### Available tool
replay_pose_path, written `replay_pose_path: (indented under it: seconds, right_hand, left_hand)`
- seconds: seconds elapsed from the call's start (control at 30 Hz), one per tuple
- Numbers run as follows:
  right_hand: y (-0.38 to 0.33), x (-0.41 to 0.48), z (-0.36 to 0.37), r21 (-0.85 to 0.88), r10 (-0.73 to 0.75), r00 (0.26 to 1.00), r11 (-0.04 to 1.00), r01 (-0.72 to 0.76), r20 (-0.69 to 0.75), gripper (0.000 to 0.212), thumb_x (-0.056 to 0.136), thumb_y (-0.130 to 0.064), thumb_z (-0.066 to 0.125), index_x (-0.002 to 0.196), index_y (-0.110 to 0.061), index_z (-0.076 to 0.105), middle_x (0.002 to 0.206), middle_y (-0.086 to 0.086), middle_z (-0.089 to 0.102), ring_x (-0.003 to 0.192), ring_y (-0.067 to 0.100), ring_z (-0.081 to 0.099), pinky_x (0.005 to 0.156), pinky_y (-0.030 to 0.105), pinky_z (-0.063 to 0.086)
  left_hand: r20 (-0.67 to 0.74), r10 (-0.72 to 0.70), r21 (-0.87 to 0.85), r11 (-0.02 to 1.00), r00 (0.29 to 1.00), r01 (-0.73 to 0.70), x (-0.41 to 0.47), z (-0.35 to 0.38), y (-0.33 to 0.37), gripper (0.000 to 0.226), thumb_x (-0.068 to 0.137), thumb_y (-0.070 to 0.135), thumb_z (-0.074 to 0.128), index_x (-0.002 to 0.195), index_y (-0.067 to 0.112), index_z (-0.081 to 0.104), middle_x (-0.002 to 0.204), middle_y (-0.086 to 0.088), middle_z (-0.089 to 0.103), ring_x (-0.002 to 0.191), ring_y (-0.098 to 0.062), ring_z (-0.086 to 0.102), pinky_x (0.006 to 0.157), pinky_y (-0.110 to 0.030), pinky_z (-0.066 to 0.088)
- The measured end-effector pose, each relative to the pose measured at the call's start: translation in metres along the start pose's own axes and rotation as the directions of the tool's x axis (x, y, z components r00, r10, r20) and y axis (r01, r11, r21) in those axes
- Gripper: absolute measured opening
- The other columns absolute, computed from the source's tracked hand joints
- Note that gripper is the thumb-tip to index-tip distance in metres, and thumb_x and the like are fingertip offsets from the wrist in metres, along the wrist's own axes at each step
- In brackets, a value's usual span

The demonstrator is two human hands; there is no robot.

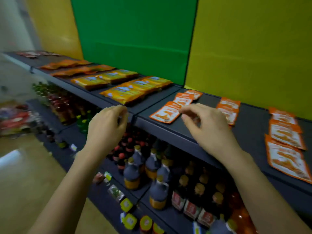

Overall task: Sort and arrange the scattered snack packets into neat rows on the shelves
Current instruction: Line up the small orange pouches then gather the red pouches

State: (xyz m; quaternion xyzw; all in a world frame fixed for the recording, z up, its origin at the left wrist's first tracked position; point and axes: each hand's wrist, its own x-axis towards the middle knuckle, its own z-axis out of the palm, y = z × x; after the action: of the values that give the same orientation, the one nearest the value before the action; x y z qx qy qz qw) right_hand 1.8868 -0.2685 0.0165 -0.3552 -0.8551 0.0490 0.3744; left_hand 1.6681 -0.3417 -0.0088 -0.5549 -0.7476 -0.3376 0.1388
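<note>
Orange-and-white snack packets lie flat on the dark top shelf in rows: one row at centre, a second behind my right hand, a third at the right. Yellow-orange packets form rows further left. My right hand hovers over the shelf front beside the centre row, fingers loosely curled, holding nothing. My left hand hangs in front of the shelf edge, fingers also loosely curled and empty.
Darker orange packets and reddish ones lie further left on the same shelf. Lower shelves hold dark bottles and red-capped bottles. Green and yellow panels back the shelf. A blurred pile of packets sits at the left.
</note>
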Motion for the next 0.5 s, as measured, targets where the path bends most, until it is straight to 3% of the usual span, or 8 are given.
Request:
replay_pose_path:
  seconds: [0.13,0.27,0.5]
  right_hand:
    - [-0.043,0.009,0.067,0.046,-0.092,0.982,0.995,0.085,0.165,0.020,0.091,-0.026,0.053,0.106,-0.021,0.065,0.105,-0.004,0.068,0.098,0.017,0.063,0.081,0.029,0.046]
    - [-0.088,0.015,0.134,0.079,-0.148,0.930,0.989,0.129,0.336,0.026,0.095,-0.032,0.047,0.117,-0.025,0.059,0.116,-0.009,0.061,0.104,0.016,0.059,0.084,0.032,0.051]
    - [-0.183,0.044,0.250,0.174,-0.215,0.881,0.973,0.154,0.421,0.027,0.094,-0.033,0.047,0.119,-0.028,0.057,0.118,-0.013,0.060,0.108,0.011,0.058,0.086,0.029,0.049]
  left_hand:
    - [-0.018,-0.156,0.113,0.981,0.988,0.157,-0.025,-0.027,-0.078,0.026,0.093,0.026,0.051,0.111,0.012,0.064,0.105,-0.006,0.069,0.097,-0.028,0.063,0.065,-0.033,0.043]
    - [0.019,-0.302,0.137,0.945,0.953,0.297,-0.053,-0.044,-0.155,0.021,0.091,0.025,0.055,0.101,0.011,0.066,0.093,-0.010,0.070,0.085,-0.032,0.064,0.068,-0.041,0.052]
    - [0.010,-0.471,0.233,0.859,0.882,0.456,-0.091,-0.088,-0.280,0.027,0.092,0.035,0.050,0.112,0.020,0.062,0.097,0.001,0.068,0.087,-0.020,0.064,0.071,-0.035,0.053]
